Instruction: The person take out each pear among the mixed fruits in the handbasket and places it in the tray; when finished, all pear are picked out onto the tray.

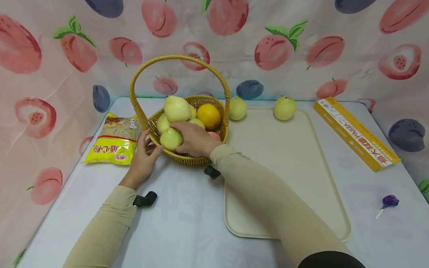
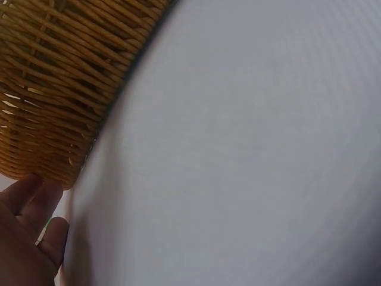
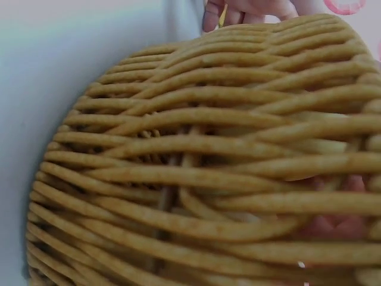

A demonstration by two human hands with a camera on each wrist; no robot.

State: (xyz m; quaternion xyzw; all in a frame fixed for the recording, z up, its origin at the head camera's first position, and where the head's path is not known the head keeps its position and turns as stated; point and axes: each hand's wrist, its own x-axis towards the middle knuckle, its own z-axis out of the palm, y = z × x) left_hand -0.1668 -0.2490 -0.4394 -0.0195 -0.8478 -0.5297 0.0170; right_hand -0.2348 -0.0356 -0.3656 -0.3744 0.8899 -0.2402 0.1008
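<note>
My right hand (image 1: 194, 139) reaches over the near rim into a woven wicker basket (image 1: 186, 160), thumb and fingers round a pale green fruit (image 1: 171, 139) at the front left. More pale green fruit, with a larger, paler one (image 1: 177, 109) on top, fills the basket beside an orange (image 1: 208, 116). Partly behind my right hand shows a pinkish fruit (image 1: 214, 136). At the basket's left side, my left hand (image 1: 142, 159) rests its fingertips against the outer wall. The left wrist view has the left fingers (image 2: 52, 238) right at the wicker.
A yellow pasta bag (image 1: 113, 140) lies left of the basket. Right of it is a beige tray (image 1: 287, 172), with one pale green fruit (image 1: 238, 108) by its back left corner and another (image 1: 284, 108) along its back edge. Farther right are a pasta box (image 1: 356, 133) and a purple lollipop (image 1: 390, 201).
</note>
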